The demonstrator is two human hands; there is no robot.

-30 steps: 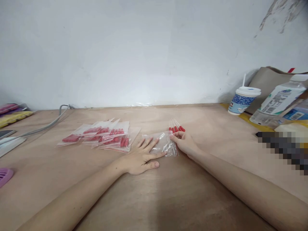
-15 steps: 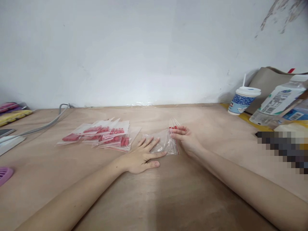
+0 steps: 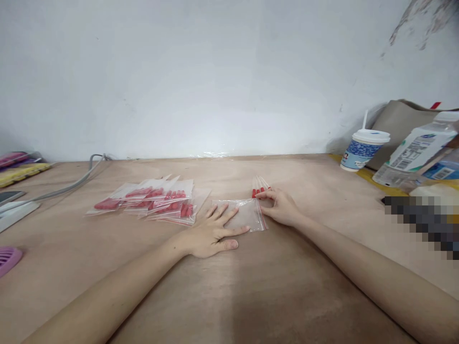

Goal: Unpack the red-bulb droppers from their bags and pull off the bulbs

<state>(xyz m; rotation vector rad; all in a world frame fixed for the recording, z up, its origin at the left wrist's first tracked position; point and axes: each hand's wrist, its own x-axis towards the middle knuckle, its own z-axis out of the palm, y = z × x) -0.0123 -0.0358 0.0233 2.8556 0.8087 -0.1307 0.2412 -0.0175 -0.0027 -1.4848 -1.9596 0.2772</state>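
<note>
My left hand (image 3: 213,232) lies flat with its fingers spread, pressing on a clear zip bag (image 3: 245,213) on the wooden table. The bag's red-lined edge (image 3: 263,217) faces right. My right hand (image 3: 281,205) is just beyond that edge, its thumb and index finger apart. Its fingertips reach the red ends of several thin pale sticks (image 3: 261,187), which lie behind the bag and point toward the wall; whether it touches them I cannot tell. To the left of my left hand lies an overlapping pile of clear bags (image 3: 158,200) with red pieces inside.
On the right stand a paper cup (image 3: 362,150) with a straw, a plastic bottle (image 3: 412,150) and a grey-beige bag (image 3: 394,119). A grey cable (image 3: 71,185) runs along the left. A purple slotted object (image 3: 9,260) and yellow packs (image 3: 21,174) sit at the left edge.
My right hand has let go of the zip bag's edge and its fingers have parted. The bag now lies flatter. My left hand has stayed in place.
</note>
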